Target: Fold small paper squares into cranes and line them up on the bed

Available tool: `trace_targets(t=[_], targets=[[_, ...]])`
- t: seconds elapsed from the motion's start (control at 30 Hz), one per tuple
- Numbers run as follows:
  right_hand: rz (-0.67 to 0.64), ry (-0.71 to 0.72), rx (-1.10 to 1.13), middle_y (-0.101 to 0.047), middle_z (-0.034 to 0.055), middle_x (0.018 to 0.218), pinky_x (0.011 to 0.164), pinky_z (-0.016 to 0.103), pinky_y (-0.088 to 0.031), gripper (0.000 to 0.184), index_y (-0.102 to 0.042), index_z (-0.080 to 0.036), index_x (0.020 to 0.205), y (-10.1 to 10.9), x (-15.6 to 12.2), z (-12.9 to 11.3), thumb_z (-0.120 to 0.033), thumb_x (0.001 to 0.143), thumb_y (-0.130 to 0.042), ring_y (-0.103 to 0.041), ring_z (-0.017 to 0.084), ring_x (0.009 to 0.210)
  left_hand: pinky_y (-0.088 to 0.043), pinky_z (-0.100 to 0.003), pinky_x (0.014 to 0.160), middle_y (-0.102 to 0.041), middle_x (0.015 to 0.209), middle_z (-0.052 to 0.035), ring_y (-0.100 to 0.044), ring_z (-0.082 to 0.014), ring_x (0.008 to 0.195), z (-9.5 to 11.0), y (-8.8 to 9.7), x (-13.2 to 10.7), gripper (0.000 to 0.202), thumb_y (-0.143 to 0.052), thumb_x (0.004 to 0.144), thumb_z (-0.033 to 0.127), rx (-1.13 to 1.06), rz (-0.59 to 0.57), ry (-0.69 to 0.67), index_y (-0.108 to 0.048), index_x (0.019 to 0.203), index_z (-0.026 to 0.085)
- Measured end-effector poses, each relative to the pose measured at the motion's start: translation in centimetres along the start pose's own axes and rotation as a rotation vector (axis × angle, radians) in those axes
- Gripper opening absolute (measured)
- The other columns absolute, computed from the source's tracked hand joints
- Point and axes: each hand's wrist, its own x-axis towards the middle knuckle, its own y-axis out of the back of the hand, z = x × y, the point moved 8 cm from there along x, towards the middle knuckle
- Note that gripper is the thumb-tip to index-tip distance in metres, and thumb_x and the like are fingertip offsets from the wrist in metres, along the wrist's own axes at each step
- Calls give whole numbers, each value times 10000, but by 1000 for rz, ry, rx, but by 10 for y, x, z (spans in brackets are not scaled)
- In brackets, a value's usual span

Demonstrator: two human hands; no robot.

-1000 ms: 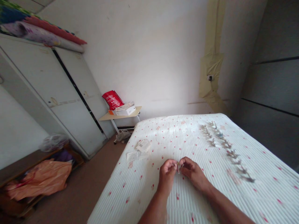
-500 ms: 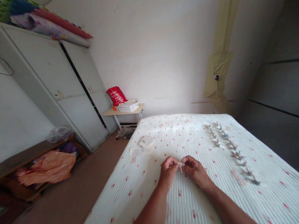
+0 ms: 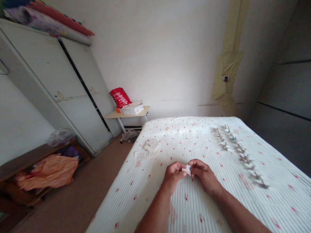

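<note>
My left hand (image 3: 173, 173) and my right hand (image 3: 203, 173) meet over the bed (image 3: 201, 200), fingers pinched together on a small white folded piece of paper (image 3: 187, 169) held between them. The bed has a white ribbed cover with small red marks. A row of several small folded paper figures (image 3: 239, 155) runs along the cover to the right of my hands. A few flat paper squares (image 3: 147, 150) lie near the bed's left edge, ahead of my left hand.
A grey wardrobe (image 3: 60, 94) stands at the left with rolled bedding (image 3: 48, 19) on top. A small side table (image 3: 127, 113) by the far wall carries a red bag (image 3: 119, 97) and a white box. An orange cloth (image 3: 46, 171) fills a low shelf at lower left. Brown floor lies between.
The small paper between my fingers has turned, from a thin edge-on sliver to a wider white face. The view has shifted slightly; both hands stay together at the same place.
</note>
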Motion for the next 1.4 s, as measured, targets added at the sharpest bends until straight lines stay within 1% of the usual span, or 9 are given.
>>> trace_targets(t=[0.1,0.27,0.37,0.47,0.67,0.83,1.13,1.27,1.4], targets=[[-3,-33,-12,-543,-34,529,563,250,-319,111,-602,-175,758,0,-1,3,-253,682,-579,-447,110,527,-405,-269,723,-680,727,-64,-586,-149,692,-1,2,0,209,-665,622,210,-28,-10,-10,-642,797,99],[17,-24,-31,-568,-22,606,583,255,-335,203,-613,-170,801,-1,-6,-2,-288,638,-645,-466,115,570,-406,-297,757,-689,773,-75,-591,-171,723,-5,11,0,324,-677,617,261,16,71,15,-668,894,93],[-3,-9,-32,-518,-41,591,539,242,-310,264,-608,-172,836,-3,-8,-4,-285,606,-674,-425,100,541,-401,-293,752,-689,788,-74,-586,-173,730,-6,13,-1,327,-678,608,267,46,89,28,-678,888,98],[-17,5,-36,-474,-52,571,522,235,-300,282,-604,-173,865,-3,-8,-3,-267,607,-670,-402,94,529,-397,-290,756,-687,791,-69,-584,-174,742,-2,12,-3,329,-676,615,273,41,87,6,-680,896,102],[-34,26,-9,-483,-46,589,536,234,-321,266,-601,-181,886,-1,-6,2,-229,630,-654,-414,99,549,-396,-282,746,-684,806,-76,-582,-170,753,6,4,-7,356,-701,589,276,-22,83,7,-674,897,99],[-26,39,8,-511,-32,608,550,243,-337,262,-605,-183,880,0,-6,3,-246,632,-660,-435,111,563,-387,-266,709,-681,785,-64,-568,-157,710,12,-1,-9,368,-717,538,257,-33,76,15,-677,871,105],[-13,30,10,-528,-33,636,548,240,-345,209,-594,-182,863,-1,-7,4,-238,666,-633,-427,103,557,-378,-262,685,-674,748,-54,-555,-151,684,7,2,-9,368,-691,560,261,23,88,20,-674,889,98],[-11,22,-2,-540,-31,639,553,241,-346,215,-594,-182,856,-1,-8,4,-265,664,-644,-438,108,561,-379,-262,690,-675,747,-59,-560,-154,695,7,2,-10,358,-691,577,275,34,97,16,-677,885,93],[6,12,-14,-554,-25,655,560,245,-350,206,-593,-184,832,-1,-8,4,-288,661,-644,-447,112,569,-379,-257,671,-669,721,-51,-548,-144,660,8,1,-10,367,-698,556,269,21,94,23,-679,878,96]])
